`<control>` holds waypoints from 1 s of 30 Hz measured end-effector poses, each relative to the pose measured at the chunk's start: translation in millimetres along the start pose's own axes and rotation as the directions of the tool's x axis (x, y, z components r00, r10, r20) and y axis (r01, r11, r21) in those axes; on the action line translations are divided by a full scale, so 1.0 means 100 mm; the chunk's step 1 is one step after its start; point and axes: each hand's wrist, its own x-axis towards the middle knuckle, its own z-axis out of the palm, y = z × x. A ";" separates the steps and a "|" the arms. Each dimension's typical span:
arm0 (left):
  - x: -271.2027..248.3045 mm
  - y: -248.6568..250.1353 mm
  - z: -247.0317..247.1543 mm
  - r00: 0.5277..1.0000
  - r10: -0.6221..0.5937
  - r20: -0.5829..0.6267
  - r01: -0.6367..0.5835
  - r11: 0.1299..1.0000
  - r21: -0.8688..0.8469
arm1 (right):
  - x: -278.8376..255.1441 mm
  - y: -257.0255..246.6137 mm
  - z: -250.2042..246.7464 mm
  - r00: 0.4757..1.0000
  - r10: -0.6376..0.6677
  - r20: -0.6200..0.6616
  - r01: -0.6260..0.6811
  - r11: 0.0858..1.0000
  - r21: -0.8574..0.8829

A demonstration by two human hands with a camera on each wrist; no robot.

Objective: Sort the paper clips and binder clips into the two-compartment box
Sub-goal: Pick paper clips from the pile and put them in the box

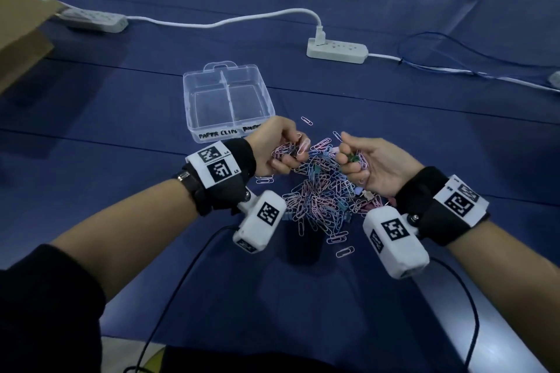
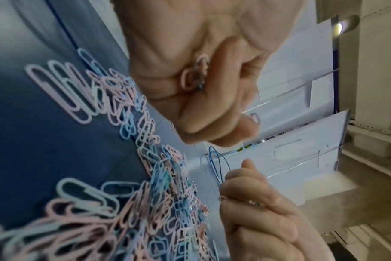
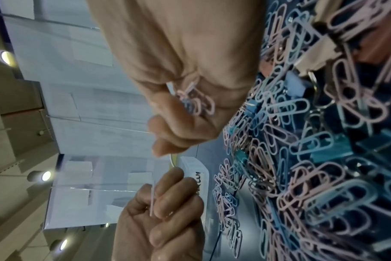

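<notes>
Both hands are held over the far edge of the pile (image 1: pixel 318 191), each fist curled round a bunch of clips. Pink and blue paper clips are gripped in the left hand (image 1: pixel 274 147), one pink loop jutting from the fingers. Paper clips and what looks like a green binder clip are gripped in the right hand (image 1: pixel 368 163). The box (image 1: pixel 227 100) lies just beyond the left hand, its long side running across the view, both compartments seemingly bare. The compartment marked PAPER CLIPS sits on the left, nearest the left hand; the other label is partly hidden. A short forward carry by the left hand is judged the likely next move.
</notes>
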 end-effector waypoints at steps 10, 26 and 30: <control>-0.08 -0.02 -0.18 0.987 -0.031 -0.160 0.040 0.998 0.055 | 0.12 0.07 0.19 0.980 -0.152 -0.128 -0.008 0.615 -0.788; -0.11 -0.08 -0.16 0.943 0.105 -0.315 0.194 0.595 0.780 | 0.15 0.13 0.32 0.981 -0.189 0.031 0.053 0.113 -0.992; -0.15 -0.10 -0.18 0.938 0.221 -0.268 0.193 0.310 0.931 | 0.17 0.16 0.32 0.983 -0.172 0.057 0.059 0.006 -0.998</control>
